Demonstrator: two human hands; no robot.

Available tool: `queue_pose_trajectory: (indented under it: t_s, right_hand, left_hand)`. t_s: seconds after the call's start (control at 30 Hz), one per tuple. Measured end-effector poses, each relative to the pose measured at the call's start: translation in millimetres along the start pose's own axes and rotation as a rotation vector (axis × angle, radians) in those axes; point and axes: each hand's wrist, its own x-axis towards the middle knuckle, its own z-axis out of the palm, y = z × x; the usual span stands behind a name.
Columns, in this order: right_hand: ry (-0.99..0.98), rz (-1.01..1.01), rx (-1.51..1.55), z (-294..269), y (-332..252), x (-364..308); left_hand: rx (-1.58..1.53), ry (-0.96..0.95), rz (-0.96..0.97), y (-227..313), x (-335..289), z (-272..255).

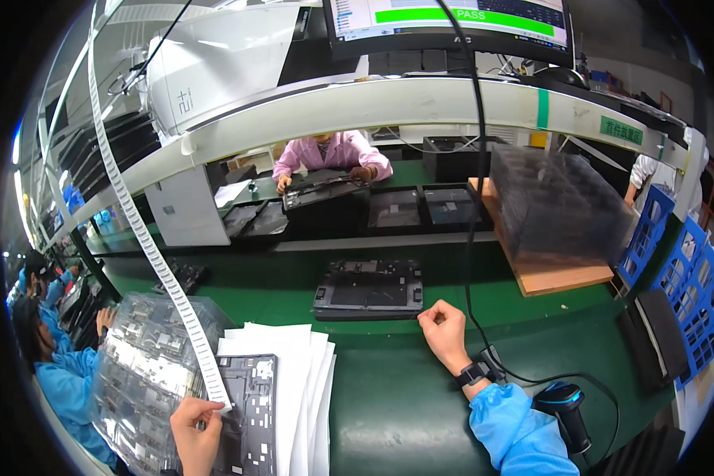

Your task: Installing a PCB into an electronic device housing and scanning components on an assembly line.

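Observation:
My left hand (197, 436) pinches the lower end of a long white label strip (147, 238) that hangs down from above. Just under that hand lies a dark laptop-like panel (250, 408) with small white patches, resting on white paper sheets (293, 389). My right hand (444, 329) is closed, thumb against fingertips; anything between them is too small to make out. It is beside the near right corner of a flat dark electronic casing (369, 287) on the green bench (397, 397). My right wrist wears a dark band.
Clear plastic trays (147, 373) are stacked at left. A scanner (565, 412) with a black cable lies at right. More clear trays (559, 202) sit on a wooden board (559, 278). Blue racks (694, 293) line the right edge. A person in pink (333, 155) handles a dark panel opposite.

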Motion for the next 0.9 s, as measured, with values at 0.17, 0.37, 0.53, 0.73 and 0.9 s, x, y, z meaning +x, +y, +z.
queue_pose_trajectory:
  t_s: [0.17, 0.37, 0.53, 0.73, 0.9]
  right_hand:
    - [-0.009, 0.213, 0.249, 31, 12, 26]
    - [0.252, 0.083, -0.149, 74, 7, 56]
    - [0.312, 0.01, -0.163, 76, 6, 66]
    - [0.293, 0.061, 0.039, 102, 38, 107]
    - [-0.001, 0.728, 0.784, 161, 30, 194]
  left_hand:
    - [0.018, -0.068, -0.056, 16, 1, -5]
    - [-0.009, -0.102, -0.161, 32, 2, -1]
    - [-0.019, -0.086, -0.232, 35, 2, 0]
    - [-0.005, -0.102, -0.232, 35, 10, 0]
    - [0.004, -0.123, -0.224, 35, 16, 1]
